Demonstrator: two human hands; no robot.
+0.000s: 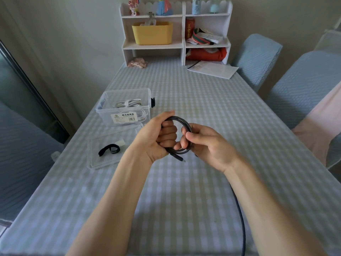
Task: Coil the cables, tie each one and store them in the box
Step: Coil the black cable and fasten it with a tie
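A black cable [181, 120] is wound into a small loop above the middle of the table. My left hand [156, 137] grips the loop's left side in a fist. My right hand [206, 145] pinches the loop's right side. One plug end pokes out below my left hand, and the loose length trails under my right forearm off the table's near edge. The clear plastic box [125, 108] stands at the left, with a tied white cable [127, 104] inside. Its clear lid [103, 159] lies in front of it, carrying a black strap tie [108, 150].
The table wears a checked cloth [184, 191]. A white shelf unit [175, 32] with a yellow bin stands at the far end, with papers [212, 69] beside it. Two blue-covered chairs [304, 85] line the right side. Another black item [152, 102] peeks from behind the box.
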